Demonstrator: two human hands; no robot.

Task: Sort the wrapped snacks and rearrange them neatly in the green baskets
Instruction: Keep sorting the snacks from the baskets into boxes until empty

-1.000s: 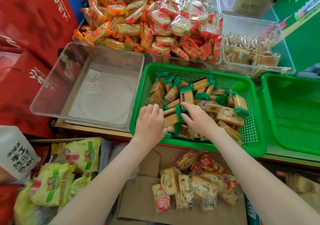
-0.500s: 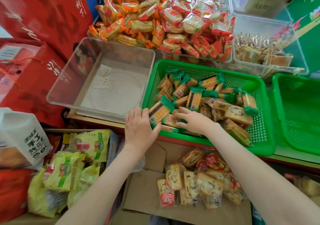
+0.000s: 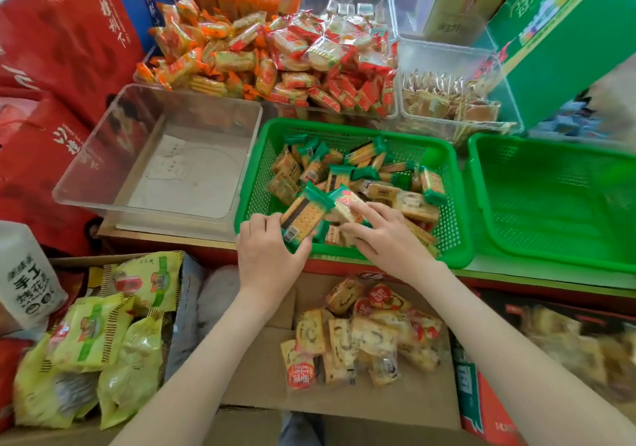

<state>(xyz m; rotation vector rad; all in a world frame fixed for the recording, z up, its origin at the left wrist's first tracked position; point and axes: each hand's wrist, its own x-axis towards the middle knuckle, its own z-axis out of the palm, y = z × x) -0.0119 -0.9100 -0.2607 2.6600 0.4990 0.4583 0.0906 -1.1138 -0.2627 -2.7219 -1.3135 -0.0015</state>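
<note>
**Snack sorting update: one packet out of the pile**

Crowded shop surface (image 3: 516, 275) as usual, with heaps of orange and red wrapped snacks (image 3: 258, 50) at the back and a clear plastic bin (image 3: 155, 170) on the left. We're working in the middle green plastic mesh basket (image 3: 344, 127), which holds a jumbled pile of green-ended cracker packets (image 3: 361, 173).

What's new: a second ago both our hands were down in the near corner of that pile. Now the left hand (image 3: 272, 256) has pulled one flat green-ended cracker packet (image 3: 304, 216) up and tilted it over the basket's near edge. So we reckon one item is singled out and ready to be laid straight. The rest is a mess, and the second green mesh basket (image 3: 550, 211) on the right has nothing in it.

Left fingers are curled round the packet's lower end, with the wrist over the rim. The right hand (image 3: 385, 239) reaches in from the right with fingers fairly straight and spread. Its index tip rests on a neighbouring pale packet (image 3: 344, 201), which looks like a touch rather than a grip.
</note>
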